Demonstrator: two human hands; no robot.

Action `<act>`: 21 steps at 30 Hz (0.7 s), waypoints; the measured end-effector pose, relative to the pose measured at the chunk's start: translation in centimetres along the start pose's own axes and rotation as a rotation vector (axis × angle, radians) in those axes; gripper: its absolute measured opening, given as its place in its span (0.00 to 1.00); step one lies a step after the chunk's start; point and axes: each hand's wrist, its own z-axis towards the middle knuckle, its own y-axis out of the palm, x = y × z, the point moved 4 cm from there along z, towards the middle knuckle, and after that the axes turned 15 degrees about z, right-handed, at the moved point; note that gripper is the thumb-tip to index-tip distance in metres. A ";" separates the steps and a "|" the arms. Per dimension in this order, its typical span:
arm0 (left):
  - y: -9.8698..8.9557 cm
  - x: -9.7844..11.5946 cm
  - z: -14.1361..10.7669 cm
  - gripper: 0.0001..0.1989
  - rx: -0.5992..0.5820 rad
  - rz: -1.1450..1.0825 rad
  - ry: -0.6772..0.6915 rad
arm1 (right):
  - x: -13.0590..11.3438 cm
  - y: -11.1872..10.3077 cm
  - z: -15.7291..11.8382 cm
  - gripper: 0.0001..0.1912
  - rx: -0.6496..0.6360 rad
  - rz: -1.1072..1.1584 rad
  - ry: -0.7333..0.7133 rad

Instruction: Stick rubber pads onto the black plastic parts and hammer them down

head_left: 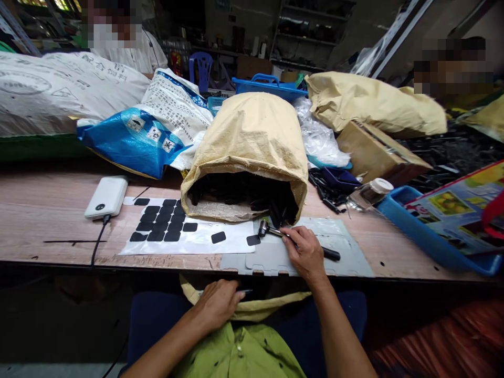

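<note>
My right hand (305, 253) is closed around the handle of a small hammer (331, 254). Its metal head points left, over a grey sheet (346, 252) lying on the table. Below the table edge, in front of my lap, my left hand (220, 302) is closed, and a thin dark tip pokes out beyond its fingers. What that is I cannot make out. A beige sack (252, 131) lies with its mouth toward me, dark slender pieces inside it. Black rounded squares (158, 226) sit in rows on a white sheet (220, 215), with a few loose ones to the right.
A white power bank (106, 197) with a cable lies at left. On the right are a clear jar (370, 194), a blue tray (433, 233) and a cardboard box (378, 152). Full sacks (157, 110) line the back. Two people are beyond the table.
</note>
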 end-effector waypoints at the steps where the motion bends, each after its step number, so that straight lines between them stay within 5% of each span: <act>1: 0.5 -0.4 0.4 0.19 -0.023 0.020 -0.043 | 0.0 0.0 0.0 0.13 0.001 0.001 0.002; 9: 1.0 -1.0 1.1 0.23 -0.191 0.029 -0.089 | -0.2 -0.1 0.0 0.13 0.007 -0.006 -0.004; 13: 0.8 -0.4 0.5 0.23 -0.254 0.025 0.026 | -0.2 -0.1 0.0 0.13 0.006 -0.010 0.002; 21: 0.7 1.3 0.0 0.24 -0.227 0.121 0.150 | -0.2 -0.1 0.0 0.13 -0.007 -0.003 0.019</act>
